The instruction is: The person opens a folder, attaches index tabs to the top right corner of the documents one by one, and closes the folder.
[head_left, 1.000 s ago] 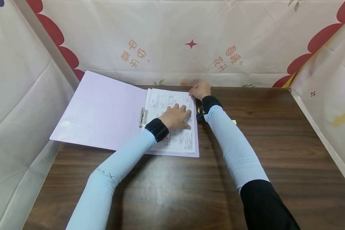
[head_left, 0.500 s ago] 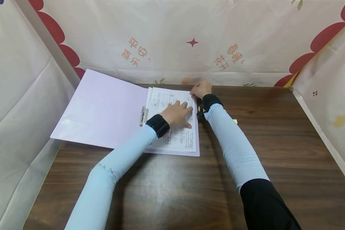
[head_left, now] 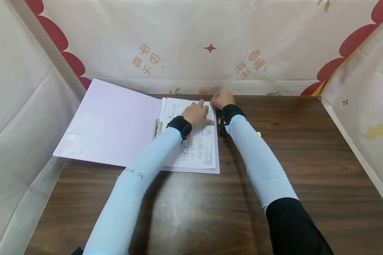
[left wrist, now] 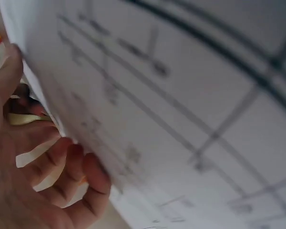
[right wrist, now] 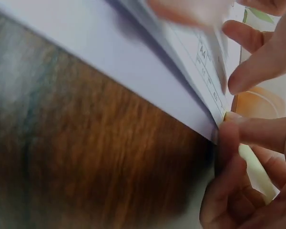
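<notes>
A pale purple folder [head_left: 111,122] lies opened out on the table. On its right side sits a stack of printed drawing sheets [head_left: 194,156], next to a metal clip [head_left: 157,129] near the spine. My left hand [head_left: 195,114] rests on the upper part of the sheets, fingers spread. At their far right corner, my right hand [head_left: 222,99] pinches with thumb and forefinger. A pale yellow strip [right wrist: 257,172] shows among its fingers, and a small yellow bit peeks out at the pinch. The exact kind of strip is unclear.
The brown wooden table [head_left: 300,159] extends toward me and to the right. A printed cloth [head_left: 191,46] hangs behind it and at both sides. A small yellow item [head_left: 259,134] shows partly behind my right forearm.
My left hand has slid up the sheets, away from me, toward the far right corner and my right hand. The right hand stays at that corner.
</notes>
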Tool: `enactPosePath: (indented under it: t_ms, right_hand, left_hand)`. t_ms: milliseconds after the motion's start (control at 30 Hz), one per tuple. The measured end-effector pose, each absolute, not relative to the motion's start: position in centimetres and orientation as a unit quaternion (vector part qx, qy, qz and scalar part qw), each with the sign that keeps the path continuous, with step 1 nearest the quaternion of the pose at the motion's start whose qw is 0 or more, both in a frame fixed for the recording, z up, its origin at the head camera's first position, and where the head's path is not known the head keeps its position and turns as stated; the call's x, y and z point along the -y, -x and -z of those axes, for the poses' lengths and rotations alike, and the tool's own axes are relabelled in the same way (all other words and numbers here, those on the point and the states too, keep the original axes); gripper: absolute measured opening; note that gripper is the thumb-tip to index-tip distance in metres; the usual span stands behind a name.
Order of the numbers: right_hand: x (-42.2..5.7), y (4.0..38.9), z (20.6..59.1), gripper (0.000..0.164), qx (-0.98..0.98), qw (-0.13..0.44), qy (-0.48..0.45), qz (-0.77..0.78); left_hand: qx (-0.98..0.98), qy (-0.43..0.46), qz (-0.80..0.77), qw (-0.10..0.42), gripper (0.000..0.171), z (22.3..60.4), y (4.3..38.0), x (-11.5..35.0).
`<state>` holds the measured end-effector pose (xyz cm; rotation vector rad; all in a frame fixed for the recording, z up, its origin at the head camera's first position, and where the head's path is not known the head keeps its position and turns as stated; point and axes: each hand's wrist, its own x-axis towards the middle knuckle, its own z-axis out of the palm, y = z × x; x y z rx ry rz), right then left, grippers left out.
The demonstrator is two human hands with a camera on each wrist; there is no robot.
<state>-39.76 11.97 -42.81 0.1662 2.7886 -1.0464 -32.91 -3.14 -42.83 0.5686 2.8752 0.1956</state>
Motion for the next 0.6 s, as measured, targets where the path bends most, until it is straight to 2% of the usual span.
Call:
enactPosePath:
  t_ms: [267,600]
  right_hand:
    - [-12.3,39.69,42.84,0.02,-0.936,0.086,-0.059,0.336]
    - [-12.8,40.33,43.16,0.028,-0.947,0.089,-0.067,0.3]
  left_hand:
    - [-0.975,-0.178,-0.058,0.121,0.089,42.93,33.8,2.85]
    - [-0.975,-0.168,-0.061,0.133,0.087,42.95,34.14,2.75]
